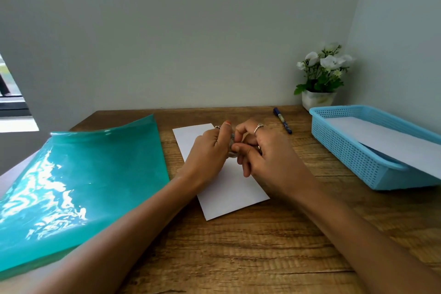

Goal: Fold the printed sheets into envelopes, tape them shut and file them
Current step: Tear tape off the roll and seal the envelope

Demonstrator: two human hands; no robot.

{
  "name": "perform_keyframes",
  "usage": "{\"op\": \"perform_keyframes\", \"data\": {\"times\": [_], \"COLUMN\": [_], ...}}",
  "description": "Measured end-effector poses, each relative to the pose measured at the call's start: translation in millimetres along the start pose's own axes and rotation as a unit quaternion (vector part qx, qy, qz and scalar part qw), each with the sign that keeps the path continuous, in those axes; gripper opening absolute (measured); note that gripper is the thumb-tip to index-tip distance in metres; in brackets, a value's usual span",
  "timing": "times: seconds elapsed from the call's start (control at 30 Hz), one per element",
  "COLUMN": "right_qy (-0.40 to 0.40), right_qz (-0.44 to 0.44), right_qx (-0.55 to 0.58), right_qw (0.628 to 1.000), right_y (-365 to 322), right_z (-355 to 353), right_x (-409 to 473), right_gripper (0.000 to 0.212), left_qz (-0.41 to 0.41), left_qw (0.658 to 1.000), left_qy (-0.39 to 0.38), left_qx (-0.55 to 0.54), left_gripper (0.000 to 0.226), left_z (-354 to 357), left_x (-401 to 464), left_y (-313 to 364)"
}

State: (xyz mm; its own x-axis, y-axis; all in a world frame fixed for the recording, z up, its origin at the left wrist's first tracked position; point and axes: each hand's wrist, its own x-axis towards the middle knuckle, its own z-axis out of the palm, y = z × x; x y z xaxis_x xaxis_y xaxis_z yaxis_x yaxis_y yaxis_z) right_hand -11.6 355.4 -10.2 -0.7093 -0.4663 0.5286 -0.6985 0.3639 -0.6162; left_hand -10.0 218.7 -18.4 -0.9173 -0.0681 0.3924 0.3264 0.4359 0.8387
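At the far left, a glossy teal plastic folder (pixel 78 181) lies on the wooden desk (pixel 238 246), its far edge curling upward and its near part hanging past the desk's left edge. Just to its right, a folded white sheet (pixel 229 196) rests flat on the desk, slanted so that its long side runs from the far left toward the near right. Above the middle of this sheet, the left hand (pixel 207 150) has its fingers curled and its thumb raised, gripping a small clear roll of tape (pixel 232 148) that shows only as a shiny sliver between the 2 hands. The right hand (pixel 269 157) meets it there, fingertips bent inward and pinching at the same roll; whether a strip has been pulled free cannot be told. A ring sits on a finger of each hand. Beyond the right hand, a dark blue pen (pixel 282 120) lies on the desk, apart from the sheet. Farther right, in the corner by the wall, a white pot of white flowers (pixel 321 74) stands upright. At the far right, a light blue perforated basket (pixel 353 150) sits on the desk with white paper (pixel 386 141) lying in it, the paper's near end overhanging the basket's rim.
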Motion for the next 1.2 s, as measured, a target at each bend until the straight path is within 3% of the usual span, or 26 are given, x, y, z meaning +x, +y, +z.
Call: {"op": "perform_keyframes", "data": {"times": [0.5,1.03,1.2], "right_qy": [-0.051,-0.034,-0.022], "right_qz": [0.024,0.007,0.037], "right_qx": [-0.032,-0.035,0.008], "right_qw": [0.998,0.999,0.999], "right_y": [3.5,2.9,0.6], "right_z": [-2.1,1.7,-0.6], "right_x": [-0.5,-0.8,-0.3], "right_gripper": [0.010,0.011,0.012], "left_qz": [-0.013,-0.020,-0.056], "left_qw": [0.999,0.999,0.998], "left_qy": [-0.022,0.000,-0.021], "left_qx": [0.025,0.027,-0.020], "left_gripper": [0.054,0.060,0.044], "left_z": [2.3,2.8,1.8], "left_x": [1.9,0.4,-0.9], "left_y": [-8.9,-7.0,-1.9]}}
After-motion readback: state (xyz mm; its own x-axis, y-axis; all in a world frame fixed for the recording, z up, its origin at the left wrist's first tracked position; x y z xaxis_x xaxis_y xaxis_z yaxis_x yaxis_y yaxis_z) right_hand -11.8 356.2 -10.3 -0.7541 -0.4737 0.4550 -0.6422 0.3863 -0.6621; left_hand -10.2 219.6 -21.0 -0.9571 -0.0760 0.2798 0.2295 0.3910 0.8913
